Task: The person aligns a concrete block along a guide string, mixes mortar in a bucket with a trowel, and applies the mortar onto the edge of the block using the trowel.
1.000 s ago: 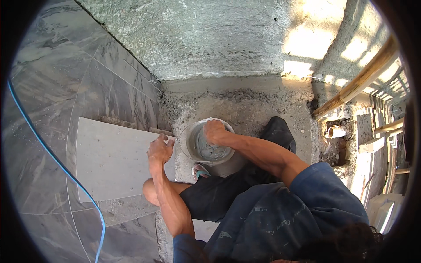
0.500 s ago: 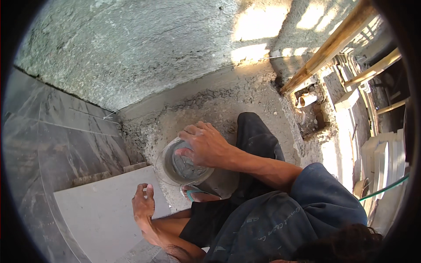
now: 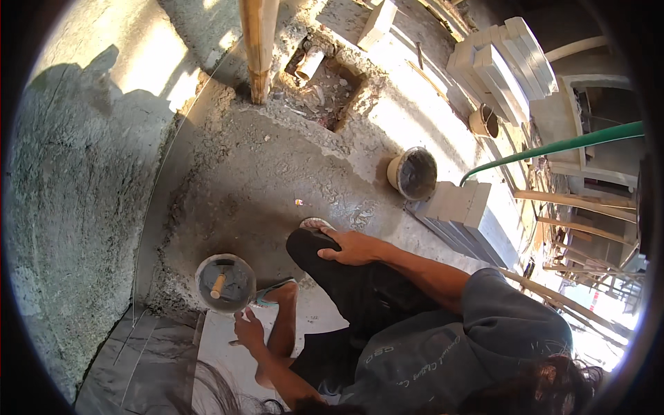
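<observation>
Pause at the mixing bucket [image 3: 225, 309], as seen from the head camera. The right hand [image 3: 354, 247], over the grey mix [image 3: 240, 277] half a second ago, has left the bucket and now lies on the dark-clad right knee [image 3: 310, 249]; the view has swung toward the right. A tool's wooden handle [image 3: 218, 286] now shows unattended in the mix, so stirring appears, by inference, to be suspended. The bucket stands at lower left, beside the foot and near the dark floor tiles [image 3: 155, 346]. Right fingers: extended and close together, thumb set apart, draped over the knee and grasping nothing. The left hand [image 3: 250, 332] is empty, its fingers loosely bent and partly spread just beside the bucket's near rim; whether the fingertips touch it cannot be told.
</observation>
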The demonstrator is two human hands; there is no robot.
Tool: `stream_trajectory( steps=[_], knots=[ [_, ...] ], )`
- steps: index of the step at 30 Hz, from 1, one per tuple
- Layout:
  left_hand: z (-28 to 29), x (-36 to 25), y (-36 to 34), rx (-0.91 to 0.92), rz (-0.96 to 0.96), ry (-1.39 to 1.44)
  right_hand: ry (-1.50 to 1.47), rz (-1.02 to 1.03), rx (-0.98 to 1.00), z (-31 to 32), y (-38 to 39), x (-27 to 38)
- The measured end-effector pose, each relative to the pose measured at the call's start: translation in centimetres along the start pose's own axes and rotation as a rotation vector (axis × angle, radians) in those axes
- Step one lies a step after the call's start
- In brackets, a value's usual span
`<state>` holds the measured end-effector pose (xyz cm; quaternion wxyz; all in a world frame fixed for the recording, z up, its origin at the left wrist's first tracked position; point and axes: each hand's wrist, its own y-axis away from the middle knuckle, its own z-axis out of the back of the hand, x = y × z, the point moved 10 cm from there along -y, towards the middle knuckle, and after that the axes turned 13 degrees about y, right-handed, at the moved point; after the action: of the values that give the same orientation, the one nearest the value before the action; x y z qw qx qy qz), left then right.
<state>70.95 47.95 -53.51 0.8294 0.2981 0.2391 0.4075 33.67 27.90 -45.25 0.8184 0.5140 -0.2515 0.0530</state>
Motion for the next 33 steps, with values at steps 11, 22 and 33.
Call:
stream_trajectory(
  steps=[11, 22, 33],
  knots=[
    [-3.8, -19.1, 22.3, 0.258, -0.299, -0.387, -0.567, -0.323, -0.122, -6.0, 21.8, -17.5],
    [-11.3, -24.7, 28.9, 0.482, -0.534, -0.063, -0.867, -0.705, -0.326, -20.8, 40.0, -34.1],
    [-28.1, -32.0, 40.1, 0.897, -0.134, 0.526, -0.392, -0.989, -0.989, -9.2, 58.8, -56.7]
  ],
)
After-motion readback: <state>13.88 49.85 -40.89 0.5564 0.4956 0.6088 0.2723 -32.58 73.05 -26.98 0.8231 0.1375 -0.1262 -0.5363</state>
